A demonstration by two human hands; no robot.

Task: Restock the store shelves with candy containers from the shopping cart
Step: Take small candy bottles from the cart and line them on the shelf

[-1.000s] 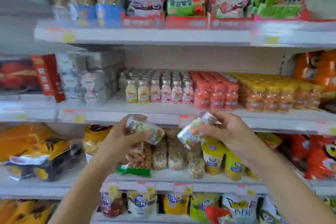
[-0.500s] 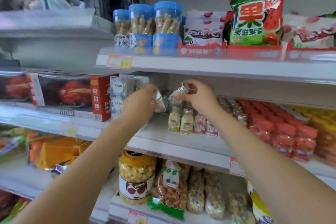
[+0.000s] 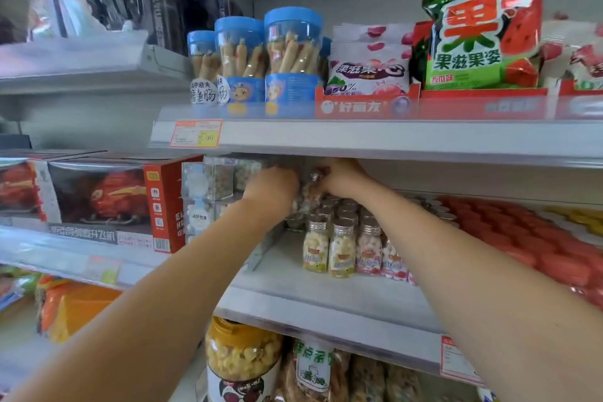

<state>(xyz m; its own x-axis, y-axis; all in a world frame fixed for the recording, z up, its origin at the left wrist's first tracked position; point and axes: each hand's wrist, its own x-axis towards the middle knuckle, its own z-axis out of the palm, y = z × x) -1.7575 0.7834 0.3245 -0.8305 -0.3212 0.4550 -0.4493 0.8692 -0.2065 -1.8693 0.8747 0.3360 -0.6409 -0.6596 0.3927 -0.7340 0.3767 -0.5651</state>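
Gripping candy bottles (image 3: 306, 197), seemingly, left hand (image 3: 272, 188) and right hand (image 3: 342, 178)

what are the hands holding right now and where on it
The right hand grips a small candy bottle near its silver cap. The left hand is seen from the back, so its hold cannot be told.

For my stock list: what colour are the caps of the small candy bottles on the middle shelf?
The caps are silver; the head view shows them.

I get bright, even overhead light. The top left corner smears into blur, and the upper shelf (image 3: 391, 140) slants from lens distortion.
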